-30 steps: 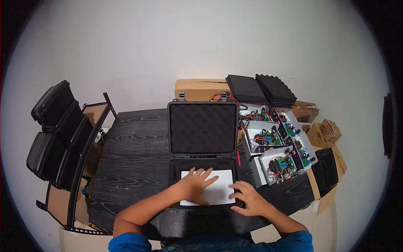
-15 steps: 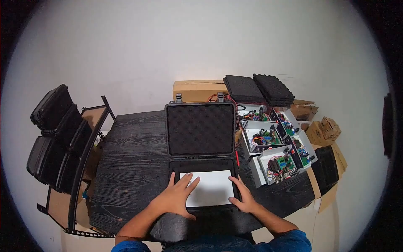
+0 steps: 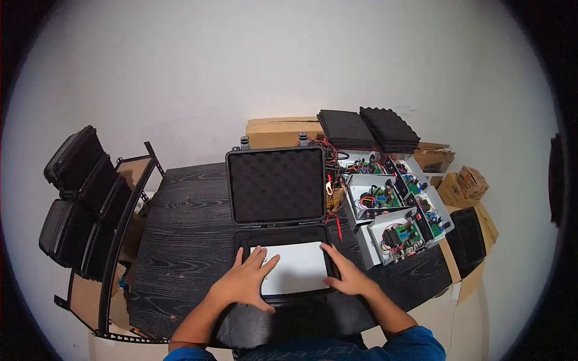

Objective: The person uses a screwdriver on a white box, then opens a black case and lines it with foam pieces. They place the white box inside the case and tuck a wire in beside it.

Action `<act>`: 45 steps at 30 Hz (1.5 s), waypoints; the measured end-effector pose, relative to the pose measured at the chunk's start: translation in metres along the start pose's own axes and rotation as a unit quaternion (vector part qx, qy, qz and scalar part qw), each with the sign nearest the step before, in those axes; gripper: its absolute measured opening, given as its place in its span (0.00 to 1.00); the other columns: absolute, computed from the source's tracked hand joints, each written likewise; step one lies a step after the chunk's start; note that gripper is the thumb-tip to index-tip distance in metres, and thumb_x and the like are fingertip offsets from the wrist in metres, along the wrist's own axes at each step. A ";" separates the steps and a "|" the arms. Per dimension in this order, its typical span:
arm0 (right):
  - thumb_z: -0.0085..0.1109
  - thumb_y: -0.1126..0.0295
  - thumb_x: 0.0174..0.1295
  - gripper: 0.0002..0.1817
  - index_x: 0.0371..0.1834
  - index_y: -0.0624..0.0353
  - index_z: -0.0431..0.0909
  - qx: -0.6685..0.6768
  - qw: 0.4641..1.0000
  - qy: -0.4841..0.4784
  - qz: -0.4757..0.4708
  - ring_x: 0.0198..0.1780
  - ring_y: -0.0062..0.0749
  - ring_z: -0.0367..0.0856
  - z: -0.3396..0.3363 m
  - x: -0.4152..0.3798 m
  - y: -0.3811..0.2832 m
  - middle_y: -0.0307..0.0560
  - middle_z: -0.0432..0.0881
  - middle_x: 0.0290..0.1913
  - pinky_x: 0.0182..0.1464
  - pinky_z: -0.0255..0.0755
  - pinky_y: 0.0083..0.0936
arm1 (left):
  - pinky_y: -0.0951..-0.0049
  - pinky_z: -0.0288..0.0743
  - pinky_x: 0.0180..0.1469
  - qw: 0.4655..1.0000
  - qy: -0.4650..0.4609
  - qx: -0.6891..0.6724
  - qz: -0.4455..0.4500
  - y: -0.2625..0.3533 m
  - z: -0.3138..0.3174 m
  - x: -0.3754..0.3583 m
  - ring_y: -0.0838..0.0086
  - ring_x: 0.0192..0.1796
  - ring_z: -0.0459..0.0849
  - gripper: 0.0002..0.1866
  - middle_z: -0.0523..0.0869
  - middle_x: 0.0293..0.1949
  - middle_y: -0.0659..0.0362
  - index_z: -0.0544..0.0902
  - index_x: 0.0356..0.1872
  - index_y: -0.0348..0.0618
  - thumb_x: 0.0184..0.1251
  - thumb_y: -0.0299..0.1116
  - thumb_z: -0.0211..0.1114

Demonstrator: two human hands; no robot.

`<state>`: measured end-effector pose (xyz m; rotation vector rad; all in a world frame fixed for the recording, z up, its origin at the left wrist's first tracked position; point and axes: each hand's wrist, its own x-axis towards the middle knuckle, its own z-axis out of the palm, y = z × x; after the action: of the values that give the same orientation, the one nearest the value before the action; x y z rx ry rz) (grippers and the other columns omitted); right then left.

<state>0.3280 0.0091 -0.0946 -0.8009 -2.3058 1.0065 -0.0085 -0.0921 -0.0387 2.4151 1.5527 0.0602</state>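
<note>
A black hard case (image 3: 230, 189) stands open on the table in front of me, its lid raised and lined with egg-crate foam (image 3: 277, 186). In its lower half lies a white flat-topped box (image 3: 295, 269), framed by dark foam. My left hand (image 3: 244, 281) rests across the left edge of the box and case, fingers spread and thumb toward the front rim. At the right edge, my right hand (image 3: 350, 278) touches the box and the case side, with thumb and fingers apart.
Open white housings with circuit boards and wires (image 3: 394, 234) stand at the right. Behind them lie dark foam sheets (image 3: 346, 127). A red test probe (image 3: 339, 228) lies beside the case. Black cases (image 3: 78, 186) fill a rack at the left. A cardboard box (image 3: 283, 132) stands behind the lid.
The case, with the white box inside, has shifted left on the table, and both hands have moved left with it. More of the red probe and leads now shows.
</note>
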 end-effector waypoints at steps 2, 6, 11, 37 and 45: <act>0.69 0.54 0.70 0.43 0.83 0.61 0.63 -0.026 0.999 -0.043 0.003 0.82 0.64 0.66 -0.025 0.016 -0.003 0.73 0.70 0.78 0.82 0.60 0.48 | 0.21 0.41 0.81 1.000 -0.014 0.020 -0.009 0.001 -0.005 0.005 0.34 0.86 0.52 0.75 0.59 0.82 0.29 0.60 0.86 0.44 0.37 0.78 0.80; 0.70 0.58 0.69 0.24 0.62 0.63 0.85 -0.043 0.977 0.206 -0.009 0.54 0.46 0.92 -0.060 0.070 -0.025 0.57 0.93 0.52 0.60 0.82 0.37 | 0.26 0.43 0.83 1.000 0.004 -0.026 0.013 0.008 -0.032 0.028 0.36 0.86 0.54 0.62 0.64 0.81 0.33 0.67 0.82 0.44 0.51 0.74 0.77; 0.70 0.59 0.68 0.21 0.55 0.65 0.87 -0.056 0.933 0.356 -0.001 0.51 0.46 0.92 -0.117 0.182 0.006 0.56 0.93 0.48 0.57 0.82 0.36 | 0.32 0.52 0.83 0.993 0.033 -0.078 0.080 0.014 -0.038 0.058 0.44 0.85 0.62 0.44 0.72 0.79 0.43 0.73 0.78 0.43 0.67 0.59 0.75; 0.55 0.62 0.84 0.10 0.53 0.57 0.74 0.264 0.852 0.436 -0.121 0.29 0.23 0.86 -0.195 0.246 -0.020 0.49 0.91 0.42 0.32 0.75 0.18 | 0.57 0.74 0.70 0.981 0.098 -0.084 0.148 -0.014 0.009 0.092 0.55 0.64 0.86 0.25 0.90 0.58 0.48 0.86 0.61 0.40 0.72 0.47 0.74; 0.58 0.64 0.82 0.09 0.51 0.58 0.74 0.247 0.947 0.164 -0.127 0.31 0.22 0.87 -0.113 0.134 -0.099 0.51 0.92 0.40 0.36 0.81 0.23 | 0.58 0.72 0.75 0.954 0.196 -0.181 0.135 0.001 -0.016 0.085 0.55 0.68 0.84 0.36 0.85 0.67 0.46 0.79 0.71 0.37 0.71 0.52 0.75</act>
<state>0.2745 0.0996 0.0773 -0.4120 -1.7133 1.1622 0.0258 -0.0125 -0.0328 2.3831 1.1954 0.8481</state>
